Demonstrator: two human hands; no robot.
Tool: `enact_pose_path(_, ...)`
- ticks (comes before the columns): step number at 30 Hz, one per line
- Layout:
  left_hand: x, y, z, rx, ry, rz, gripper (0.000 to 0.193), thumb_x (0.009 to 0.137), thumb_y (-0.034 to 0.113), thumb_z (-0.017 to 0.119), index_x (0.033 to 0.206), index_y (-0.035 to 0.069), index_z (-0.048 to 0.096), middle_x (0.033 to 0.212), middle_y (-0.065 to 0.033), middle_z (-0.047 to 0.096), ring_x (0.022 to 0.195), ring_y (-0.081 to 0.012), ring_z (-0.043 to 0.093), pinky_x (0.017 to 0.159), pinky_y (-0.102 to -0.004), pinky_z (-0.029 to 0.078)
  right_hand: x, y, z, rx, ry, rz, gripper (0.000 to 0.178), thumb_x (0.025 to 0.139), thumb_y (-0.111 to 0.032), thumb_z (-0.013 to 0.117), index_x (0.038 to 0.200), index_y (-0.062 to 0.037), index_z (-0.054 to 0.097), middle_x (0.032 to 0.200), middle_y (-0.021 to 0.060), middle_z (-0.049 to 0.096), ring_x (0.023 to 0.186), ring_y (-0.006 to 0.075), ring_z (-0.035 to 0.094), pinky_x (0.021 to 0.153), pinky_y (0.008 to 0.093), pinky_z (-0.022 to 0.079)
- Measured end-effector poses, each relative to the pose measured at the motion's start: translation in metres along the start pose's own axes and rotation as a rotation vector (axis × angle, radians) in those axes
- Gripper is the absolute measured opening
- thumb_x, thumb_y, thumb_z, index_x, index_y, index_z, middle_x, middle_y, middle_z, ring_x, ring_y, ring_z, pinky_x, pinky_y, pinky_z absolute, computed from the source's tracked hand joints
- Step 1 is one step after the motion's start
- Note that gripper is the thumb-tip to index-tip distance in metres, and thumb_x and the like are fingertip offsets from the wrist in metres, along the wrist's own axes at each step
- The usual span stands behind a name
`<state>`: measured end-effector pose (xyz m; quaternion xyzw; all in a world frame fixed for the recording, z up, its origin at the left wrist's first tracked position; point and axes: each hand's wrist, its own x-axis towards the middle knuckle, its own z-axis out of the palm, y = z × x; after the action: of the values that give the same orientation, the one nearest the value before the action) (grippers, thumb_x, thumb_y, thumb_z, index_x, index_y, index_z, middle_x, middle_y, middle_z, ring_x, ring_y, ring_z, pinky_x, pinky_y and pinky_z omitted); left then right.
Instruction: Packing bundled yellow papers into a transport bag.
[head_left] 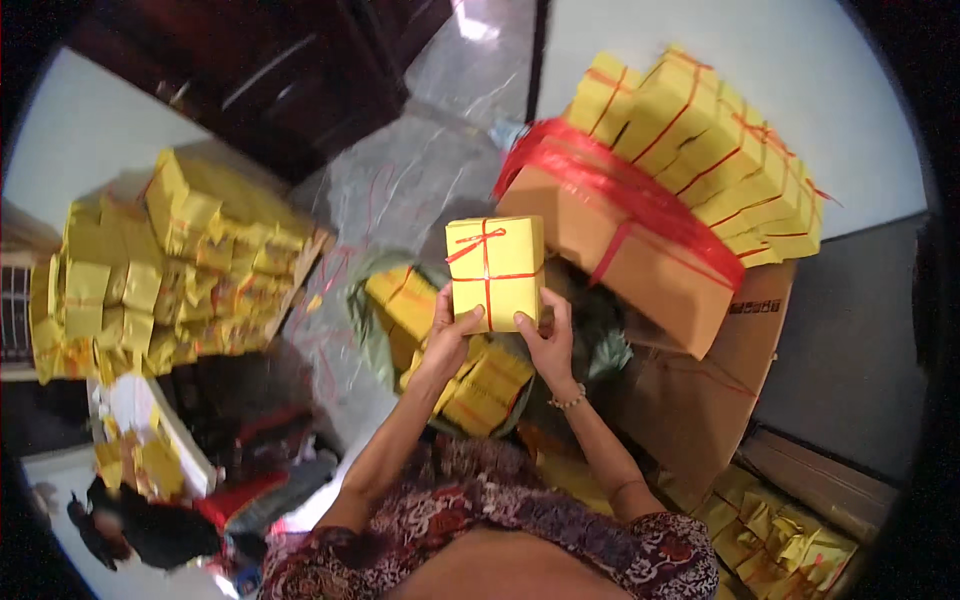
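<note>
Hands: Since the left hand (446, 345) and right hand (550, 345) clamp the packet (512, 302) by its lower corners, thumbs in front, its weight is presumably shared between 2 sides.
Packet: mid-view; bow (490, 237) near 12 o'clock, long axis roughly 12 to 6.
Bag (372, 345): at 7 o'clock, likely keeping loose packets (490, 385) together.
Carton (668, 290): at 3 o'clock, apparently supporting stacked packets (700, 120) at 2 o'clock.

Tied packet (465, 303) — yellow, red ribbon (487, 262) crossing its face. Beneath it: yellow bundles (490, 385) in a dull green plastic bag (368, 335). Right of it: tan carton (575, 225), bright red plastic (620, 180) along the edge. Beyond it: grey floor (400, 175), pale veining. Wearer's side of it: blouse (668, 555) — maroon, purple, off-white print.
</note>
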<state>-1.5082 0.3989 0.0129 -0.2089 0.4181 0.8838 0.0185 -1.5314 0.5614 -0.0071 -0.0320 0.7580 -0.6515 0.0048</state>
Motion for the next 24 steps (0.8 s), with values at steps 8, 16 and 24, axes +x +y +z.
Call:
enact_pose_path(8,-0.111,-0.045,-0.099,-0.073,0.537,-0.53,0.052,0.079,0.029,0.065,0.123,0.021,0.037,0.12,-0.003,0.046,0.113,-0.0211,0.044,0.08,-0.0405,0.041,-0.102,0.025,0.043,-0.39,-0.341,0.54,0.052,0.08,-0.041,0.062,0.116,-0.0045,0.053,0.106,0.0134,0.051,0.09,0.0254,0.056,0.078,0.0341,0.046)
enact_pose_path(16,-0.079,-0.083,-0.214,0.029,0.427,-0.674,0.044,0.081,0.042,0.058,0.117,0.019,0.046,0.11,-0.0044,0.05,0.097,-0.0208,0.049,0.075,-0.0347,0.042,-0.106,0.082,0.075,-0.374,-0.386,0.575,0.054,0.082,-0.046,0.056,0.113,-0.0019,0.053,0.109,0.0155,0.053,0.099,0.0268,0.051,0.085,0.0381,0.04)
enact_pose_path(24,-0.069,-0.097,-0.233,0.696,0.357,0.05,0.048,0.084,0.024,0.056,0.128,0.011,0.044,0.123,-0.008,0.047,0.107,-0.0191,0.047,0.084,-0.0308,0.04,-0.166,0.047,0.083,0.316,0.057,1.143,0.088,0.076,-0.041,0.069,0.135,-0.009,0.013,0.129,0.0113,0.037,0.118,0.0272,0.038,0.095,0.0424,0.034)
